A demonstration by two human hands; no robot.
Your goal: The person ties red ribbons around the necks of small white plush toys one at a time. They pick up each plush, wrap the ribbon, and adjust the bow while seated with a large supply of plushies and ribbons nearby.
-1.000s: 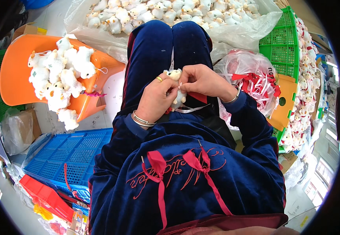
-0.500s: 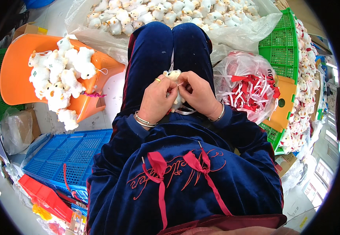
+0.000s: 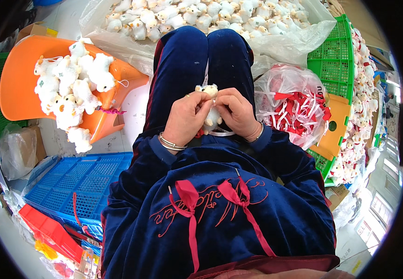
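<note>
A small white plush animal [image 3: 211, 119] with a cream head lies in my lap, its head away from me, between my two hands. My left hand [image 3: 186, 120] is closed in a pinch at its neck. My right hand [image 3: 237, 114] pinches at the other side of the neck, fingertips close to the left ones. A thin pale ribbon runs there, mostly hidden by my fingers. Below the toy a loose white ribbon [image 3: 222, 134] trails over my lap, and a bit of red shows beside my left hand.
Several white plush animals lie on an orange chair [image 3: 18, 88] at left. More fill a large clear plastic bag [image 3: 92, 21] ahead. At right, a clear bag [image 3: 266, 88] holds red pieces with white ribbons [image 3: 299, 109], beside a green crate [image 3: 330, 58]. A blue crate [image 3: 83, 181] stands lower left.
My fingertips have shifted slightly at the toy's neck, and my right fingers now curl lower beside it. More of the toy's white body shows between my hands.
</note>
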